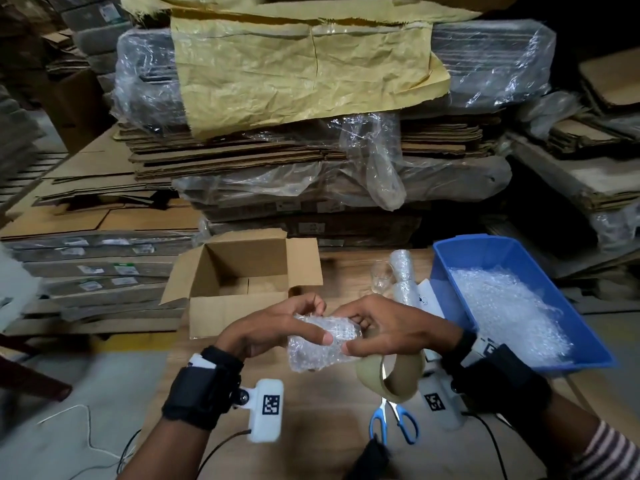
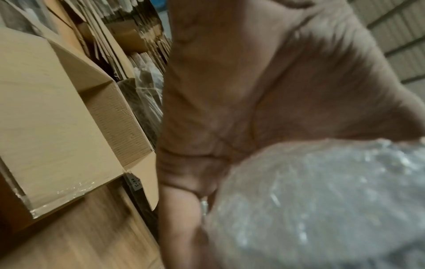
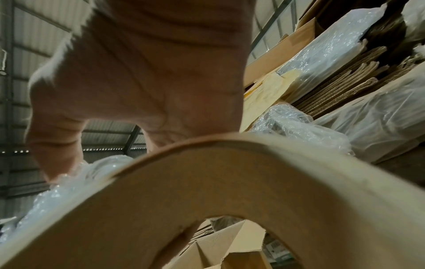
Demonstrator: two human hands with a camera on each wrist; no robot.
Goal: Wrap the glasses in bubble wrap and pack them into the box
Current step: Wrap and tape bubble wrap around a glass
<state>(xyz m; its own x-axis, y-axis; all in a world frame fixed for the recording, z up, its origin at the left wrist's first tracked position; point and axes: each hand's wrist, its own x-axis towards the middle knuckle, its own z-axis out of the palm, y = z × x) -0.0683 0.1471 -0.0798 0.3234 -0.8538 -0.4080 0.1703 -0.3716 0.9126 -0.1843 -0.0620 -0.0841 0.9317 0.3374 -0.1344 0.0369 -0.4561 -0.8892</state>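
Head view: your left hand [image 1: 277, 327] and right hand [image 1: 384, 330] both pinch the wrapped glass [image 1: 322, 341] just before the open box [image 1: 242, 271]; keep the overlap tight. Left wrist view: bubble wrap [image 2: 322, 200] fills your curled palm. Right wrist view: the tape roll [image 3: 230, 182] hangs on this hand; seal the seam.

Glossy bubble wrap [image 1: 320, 344], matt cardboard box [image 1: 242, 271], blue plastic bin [image 1: 485, 251].

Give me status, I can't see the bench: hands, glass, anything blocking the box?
Left hand and right hand both grip the bubble-wrapped glass. Tape roll hangs at right hand. Box open, way in unobstructed.
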